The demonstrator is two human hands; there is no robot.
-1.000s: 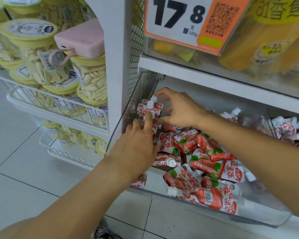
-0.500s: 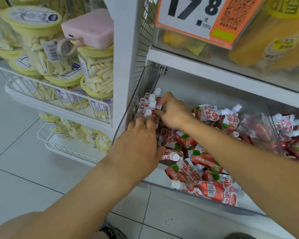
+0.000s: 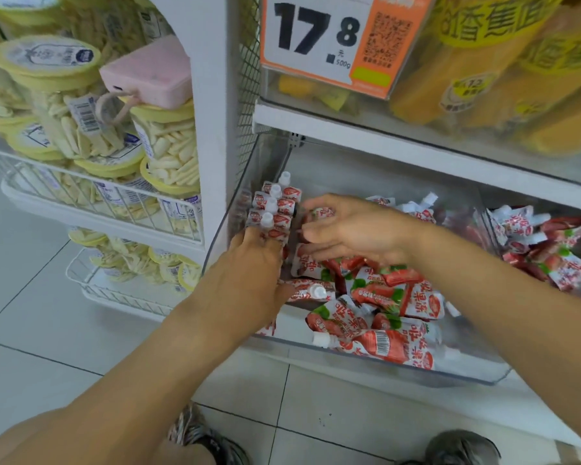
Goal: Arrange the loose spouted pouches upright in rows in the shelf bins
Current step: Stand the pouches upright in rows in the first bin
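Head view: a clear plastic bin (image 3: pixel 467 377) sits on the lower shelf, its walls glossy and see-through. At its far left corner, about ten o'clock from the bin's middle, a row of upright pouches (image 3: pixel 275 209) stands against the left wall, long axes vertical, white screw caps pointing up, one behind another. The left hand (image 3: pixel 249 283) presses flat against the front of this row, fingers extended together, not wrapped round anything. The right hand (image 3: pixel 353 229), at two o'clock from the left, hovers with fingers spread and slightly curled above the heap; whether it touches a pouch cannot be told. The loose pouches (image 3: pixel 376 310) lie flat at four o'clock, soft crinkled red-and-white foil, spouts pointing every way. An orange price sign (image 3: pixel 326 38) hangs at twelve o'clock.
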